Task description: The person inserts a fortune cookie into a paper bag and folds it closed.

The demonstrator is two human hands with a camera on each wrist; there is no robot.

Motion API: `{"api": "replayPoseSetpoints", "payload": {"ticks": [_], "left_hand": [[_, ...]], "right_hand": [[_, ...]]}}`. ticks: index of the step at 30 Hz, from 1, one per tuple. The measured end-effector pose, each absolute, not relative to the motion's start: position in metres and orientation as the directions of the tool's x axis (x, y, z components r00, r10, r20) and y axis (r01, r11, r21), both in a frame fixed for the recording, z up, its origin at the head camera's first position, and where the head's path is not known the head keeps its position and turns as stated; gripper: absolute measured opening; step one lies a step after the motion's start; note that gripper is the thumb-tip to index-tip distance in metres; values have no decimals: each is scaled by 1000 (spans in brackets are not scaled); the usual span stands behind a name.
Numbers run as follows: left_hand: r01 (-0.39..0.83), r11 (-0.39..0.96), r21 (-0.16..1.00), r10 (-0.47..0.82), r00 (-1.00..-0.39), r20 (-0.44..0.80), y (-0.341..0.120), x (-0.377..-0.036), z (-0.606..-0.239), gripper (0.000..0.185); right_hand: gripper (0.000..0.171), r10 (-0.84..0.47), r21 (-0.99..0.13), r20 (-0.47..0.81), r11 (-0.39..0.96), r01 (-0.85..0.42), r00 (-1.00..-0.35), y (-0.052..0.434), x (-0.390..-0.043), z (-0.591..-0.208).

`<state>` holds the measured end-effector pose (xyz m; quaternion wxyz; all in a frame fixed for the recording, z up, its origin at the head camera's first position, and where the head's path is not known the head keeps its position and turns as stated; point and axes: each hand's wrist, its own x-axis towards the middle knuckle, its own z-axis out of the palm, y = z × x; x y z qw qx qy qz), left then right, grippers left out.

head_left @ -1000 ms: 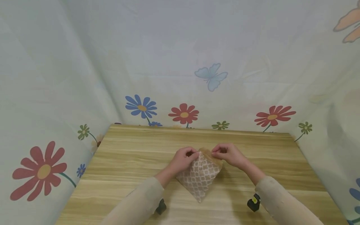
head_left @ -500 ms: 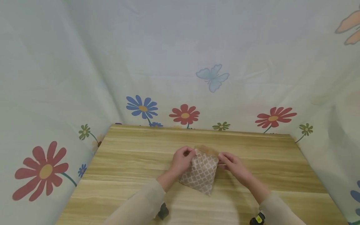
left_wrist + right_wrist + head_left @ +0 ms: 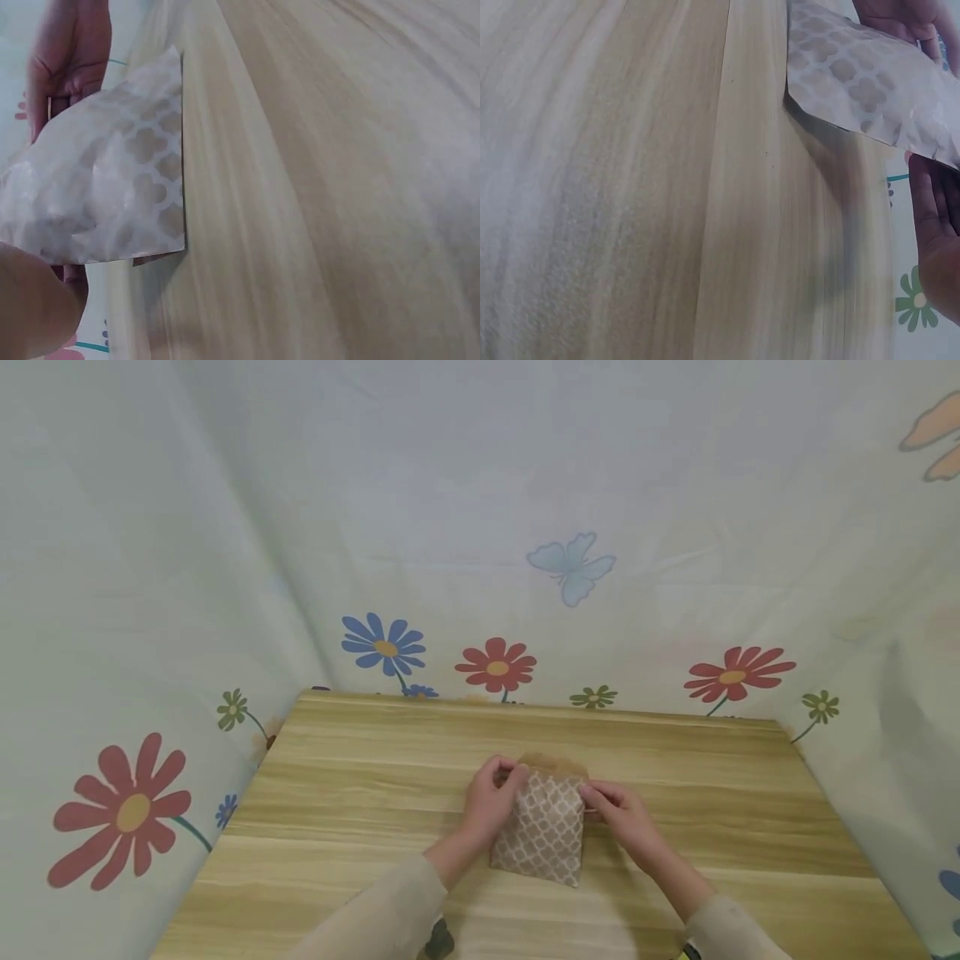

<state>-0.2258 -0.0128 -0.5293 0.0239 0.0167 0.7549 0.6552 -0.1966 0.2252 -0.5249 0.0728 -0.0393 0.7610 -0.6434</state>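
Note:
A small flat paper bag [image 3: 542,831], brown with a white lattice pattern, is held between both hands near the middle of the table. Its plain brown top edge [image 3: 555,764] points away from me. My left hand [image 3: 489,800] pinches the upper left corner, thumb on the front. At the upper right side, my right hand [image 3: 628,820] pinches the bag's edge. In the left wrist view the bag [image 3: 112,180] bulges slightly, and its lower edge is at or just above the wood. The right wrist view shows the bag [image 3: 855,75] with fingers [image 3: 930,199] beneath it. The bag's inside is hidden.
The wood-grain table [image 3: 360,777] reaches back to a pale curtain [image 3: 420,485] printed with flowers and butterflies. Curtain also hangs at both sides. A dark object [image 3: 439,941] shows beside the left sleeve, and part of a black and yellow one [image 3: 688,952] by the right sleeve.
The bag has turned from a diamond-like slant to nearly upright. My right hand has moved from the bag's top opening down to its right edge; the left hand keeps its corner.

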Motion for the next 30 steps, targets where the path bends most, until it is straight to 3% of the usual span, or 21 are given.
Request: {"api": "replayPoseSetpoints", "payload": {"ticks": [7, 14, 24, 30], "left_hand": [[-54, 132, 990, 100, -993, -68, -14, -226, -535, 41], [-99, 143, 985, 121, -986, -116, -14, -225, -537, 38], [-6, 245, 969, 140, -989, -42, -17, -229, -531, 50], [34, 329, 944, 162, -986, -22, -19, -231, -531, 38]], "right_hand": [[38, -199, -989, -55, 149, 25, -979, 227, -200, -525], [39, -236, -984, -77, 175, 36, -969, 226, -203, -523], [41, -226, -979, -91, 197, 46, -970, 228, -205, -520], [39, -235, -975, -110, 212, 59, -966, 228, -205, -523]]}}
